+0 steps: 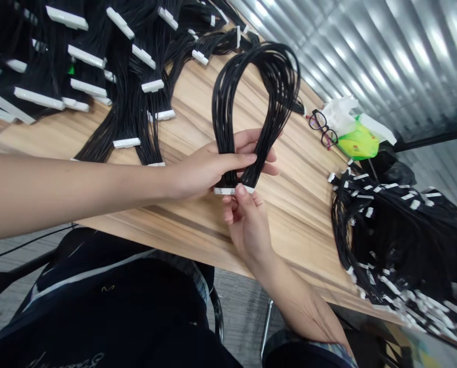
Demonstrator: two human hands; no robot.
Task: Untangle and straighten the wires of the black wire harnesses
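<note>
Black insulated strands make up the wire loop (223,107), its two legs ending in white connectors (224,191) set side by side. Held in front of the person, above the wood-grain desk (297,220). Left hand (215,166): thumb across the front of the legs, fingers behind, closed on the bundle. Right hand (251,225): thumb and fingers pinching at the connectors, about where the two meet.

Handling, my judgement: light, springy rather than limp, strands likely to splay if left loose. Connector bodies look stiff; wire entries probably the weak spot. Best hold: legs gathered just above the connectors, or the plastic housings themselves, without tugging single wires.

Orientation: long axis runs from connectors, nearest the person, out to the rounded bend, which points away toward the far edge and leans slightly right. More harnesses left (129,122) and right (408,220); glasses (323,129) beyond.
</note>
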